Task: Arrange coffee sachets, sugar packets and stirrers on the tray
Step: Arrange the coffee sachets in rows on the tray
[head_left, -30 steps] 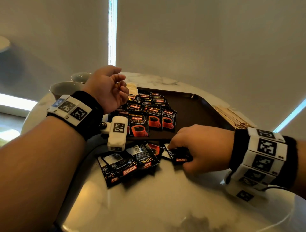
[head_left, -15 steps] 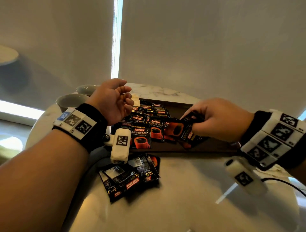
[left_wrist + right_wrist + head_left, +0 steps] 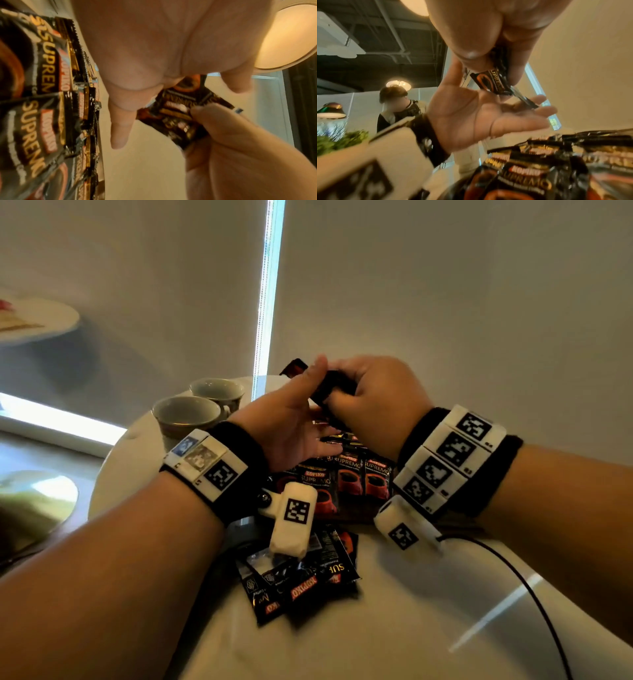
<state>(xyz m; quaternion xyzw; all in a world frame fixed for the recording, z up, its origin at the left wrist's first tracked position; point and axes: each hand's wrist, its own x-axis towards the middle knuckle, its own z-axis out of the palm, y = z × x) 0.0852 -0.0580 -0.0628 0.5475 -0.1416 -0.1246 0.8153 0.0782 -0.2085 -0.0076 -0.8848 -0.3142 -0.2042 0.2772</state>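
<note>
My right hand (image 3: 373,398) pinches a small bunch of black coffee sachets (image 3: 330,390) in the air above the tray. My left hand (image 3: 294,419) is held open beside it, palm turned toward the sachets (image 3: 493,83), and their lower end touches its straight fingers (image 3: 537,108). Below the hands, several black and red sachets (image 3: 346,477) lie in overlapping rows on the dark tray (image 3: 342,520), which is mostly hidden. A loose pile of sachets (image 3: 301,577) lies on the white table (image 3: 376,628) in front of the tray. I see no sugar packets or stirrers.
Two empty cups (image 3: 186,414) (image 3: 217,392) stand at the table's far left. A black cable (image 3: 513,573) runs across the table on the right. A plate (image 3: 34,320) sits off to the left. Another person (image 3: 393,102) shows in the right wrist view.
My right hand picked sachets off the table, carried them over the tray and raised them to my left hand. The left hand uncurled and opened toward them.
</note>
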